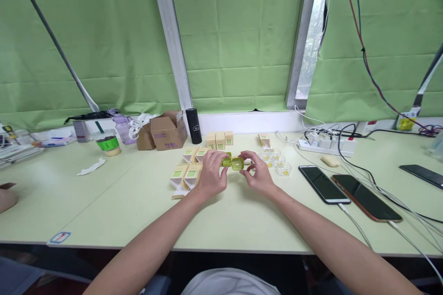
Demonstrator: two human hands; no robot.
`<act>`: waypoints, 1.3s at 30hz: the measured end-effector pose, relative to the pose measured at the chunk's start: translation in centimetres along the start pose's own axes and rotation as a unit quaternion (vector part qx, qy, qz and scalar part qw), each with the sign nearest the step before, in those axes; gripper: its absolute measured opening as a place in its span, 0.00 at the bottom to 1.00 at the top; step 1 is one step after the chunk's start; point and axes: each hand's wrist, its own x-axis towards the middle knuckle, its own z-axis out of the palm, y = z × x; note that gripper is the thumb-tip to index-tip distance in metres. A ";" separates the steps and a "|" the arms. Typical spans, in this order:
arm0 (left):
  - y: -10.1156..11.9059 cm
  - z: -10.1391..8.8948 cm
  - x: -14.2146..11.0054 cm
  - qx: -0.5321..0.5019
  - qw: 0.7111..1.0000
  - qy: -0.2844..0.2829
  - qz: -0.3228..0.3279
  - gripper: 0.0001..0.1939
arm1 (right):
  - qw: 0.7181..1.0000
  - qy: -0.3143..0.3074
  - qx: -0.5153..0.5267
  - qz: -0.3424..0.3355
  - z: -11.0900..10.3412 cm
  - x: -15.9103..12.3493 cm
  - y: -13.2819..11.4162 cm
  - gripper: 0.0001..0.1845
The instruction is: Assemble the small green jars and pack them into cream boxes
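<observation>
My left hand [211,176] and my right hand [258,173] meet over the middle of the table, fingers closed on a small olive-green case [237,163]. It has hollow, rounded-square parts side by side, with the openings towards me; whether these are joined is hard to make out. Beside my left hand stand several small cream paper boxes [177,174] with green square labels and opened flaps. Just past my right hand lie several clear plastic cups [284,169] with yellow spots inside. Farther back, more small cream boxes [220,141] stand in a row.
A cardboard box [168,132] and a black bottle [194,126] stand at the back. Leftward are a drink cup [106,142] and a tissue [91,166]. Two phones, one white-edged [324,184] and one orange-edged [367,197], lie right among cables near a power strip [327,145].
</observation>
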 end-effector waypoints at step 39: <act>-0.2 1.1 -0.1 -0.028 0.999 0.017 0.029 0.13 | 0.996 0.040 -0.003 -0.080 -0.2 -0.1 0.0 0.26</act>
